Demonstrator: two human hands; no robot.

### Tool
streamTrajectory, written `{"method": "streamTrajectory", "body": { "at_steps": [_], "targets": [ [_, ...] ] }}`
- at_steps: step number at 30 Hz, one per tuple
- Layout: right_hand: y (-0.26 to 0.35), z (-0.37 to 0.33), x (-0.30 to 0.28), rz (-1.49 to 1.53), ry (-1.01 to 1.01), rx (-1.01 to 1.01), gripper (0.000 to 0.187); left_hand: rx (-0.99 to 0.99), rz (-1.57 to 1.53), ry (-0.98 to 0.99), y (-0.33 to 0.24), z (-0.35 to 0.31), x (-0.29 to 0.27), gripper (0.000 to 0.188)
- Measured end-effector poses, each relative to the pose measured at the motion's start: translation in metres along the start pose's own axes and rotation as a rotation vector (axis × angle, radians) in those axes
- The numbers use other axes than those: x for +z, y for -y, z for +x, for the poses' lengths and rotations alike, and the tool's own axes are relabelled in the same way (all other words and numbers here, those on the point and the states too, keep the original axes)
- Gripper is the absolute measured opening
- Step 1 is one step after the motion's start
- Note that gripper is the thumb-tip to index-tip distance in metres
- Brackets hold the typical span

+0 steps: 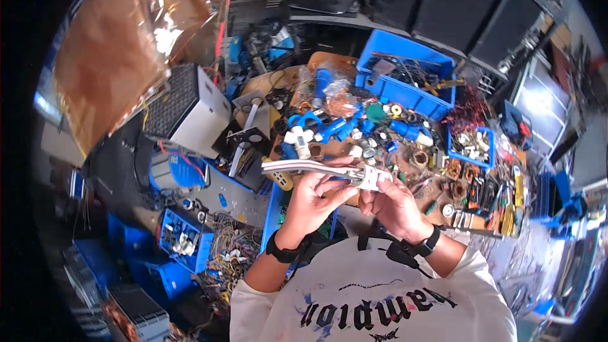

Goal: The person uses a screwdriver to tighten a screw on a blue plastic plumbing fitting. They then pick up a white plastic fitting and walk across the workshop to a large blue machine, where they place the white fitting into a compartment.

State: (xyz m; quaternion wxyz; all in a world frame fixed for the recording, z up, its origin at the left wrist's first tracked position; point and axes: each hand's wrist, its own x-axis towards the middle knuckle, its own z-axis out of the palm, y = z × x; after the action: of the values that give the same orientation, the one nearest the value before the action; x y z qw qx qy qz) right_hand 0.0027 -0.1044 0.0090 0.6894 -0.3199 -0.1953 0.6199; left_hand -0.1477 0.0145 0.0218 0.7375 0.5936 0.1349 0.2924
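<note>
My left hand (307, 206) curls around a long, slim grey-and-pinkish piece (296, 165), whose two side-by-side strips point left. I cannot tell whether these are tool handles or a flat cable. Its darker right end meets a small white plastic piece (368, 179), pinched by my right hand (398, 212) between thumb and fingers. Both hands are close together above the near side of the cluttered table. Just beyond them lie a white branched pipe fitting (299, 141) and several blue fittings (335, 129). The fingers partly hide where the two held pieces join.
A large blue crate (405, 97) of wires stands at the back, and a small blue basket (470, 159) of white parts sits to the right. Hand tools (500, 196) crowd the right edge. Tangled wires (231, 250) and a blue bin (183, 240) lie lower left.
</note>
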Motion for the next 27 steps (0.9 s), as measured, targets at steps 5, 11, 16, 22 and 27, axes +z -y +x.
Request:
{"method": "streamTrajectory", "body": {
  "at_steps": [5, 11, 16, 22, 27],
  "targets": [
    [0.007, -0.017, -0.012, 0.211, -0.021, -0.009, 0.032, 0.029, 0.073, 0.148, -0.004, 0.023, 0.033, 0.039],
    [0.026, -0.045, -0.021, 0.234, -0.138, -0.108, 0.033, 0.019, 0.007, 0.256, 0.014, 0.041, 0.062, 0.04],
    [0.04, -0.07, -0.027, -0.125, -0.274, -0.326, 0.032, -0.141, -0.165, 0.301, 0.018, 0.049, 0.089, 0.05],
    [0.059, -0.101, -0.045, -0.403, -0.402, -0.532, 0.041, -0.352, -0.504, 0.284, 0.033, 0.055, 0.134, 0.046],
    [0.085, -0.135, -0.075, -0.744, -0.427, -0.626, 0.044, -0.429, -0.638, 0.316, 0.049, 0.058, 0.176, 0.045]
  ]
}}
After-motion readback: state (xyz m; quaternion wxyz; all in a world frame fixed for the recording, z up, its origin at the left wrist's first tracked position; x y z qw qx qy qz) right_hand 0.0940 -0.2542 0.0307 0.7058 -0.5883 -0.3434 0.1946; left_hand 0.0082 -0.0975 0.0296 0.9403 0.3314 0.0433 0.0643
